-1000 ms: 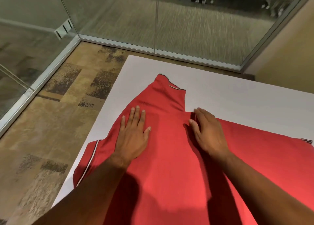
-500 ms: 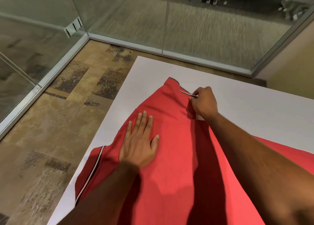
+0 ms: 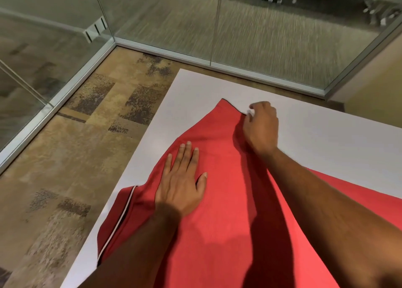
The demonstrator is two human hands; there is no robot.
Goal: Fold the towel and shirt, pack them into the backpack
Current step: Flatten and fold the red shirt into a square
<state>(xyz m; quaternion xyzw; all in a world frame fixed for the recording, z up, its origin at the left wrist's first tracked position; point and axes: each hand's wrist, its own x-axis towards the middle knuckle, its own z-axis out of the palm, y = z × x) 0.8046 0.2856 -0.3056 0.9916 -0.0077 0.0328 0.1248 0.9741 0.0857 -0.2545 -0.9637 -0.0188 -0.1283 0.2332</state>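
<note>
A red shirt (image 3: 219, 218) with thin white piping lies spread on the white table (image 3: 326, 139). One sleeve hangs over the table's left edge; the other sleeve points toward the far corner. My left hand (image 3: 180, 183) lies flat on the shirt, fingers apart, pressing it down. My right hand (image 3: 261, 128) is at the far sleeve's edge, fingers curled and pinching the cloth near the hem. No towel or backpack is in view.
The table's left edge (image 3: 139, 144) runs diagonally beside a patterned brown carpet (image 3: 65, 157). Glass walls with metal frames (image 3: 217, 63) stand beyond the table. A beige wall (image 3: 374, 87) is at the far right.
My right hand moved from the shirt's middle out along the far sleeve to its hem and closed on the cloth. My left hand stayed flat on the shirt.
</note>
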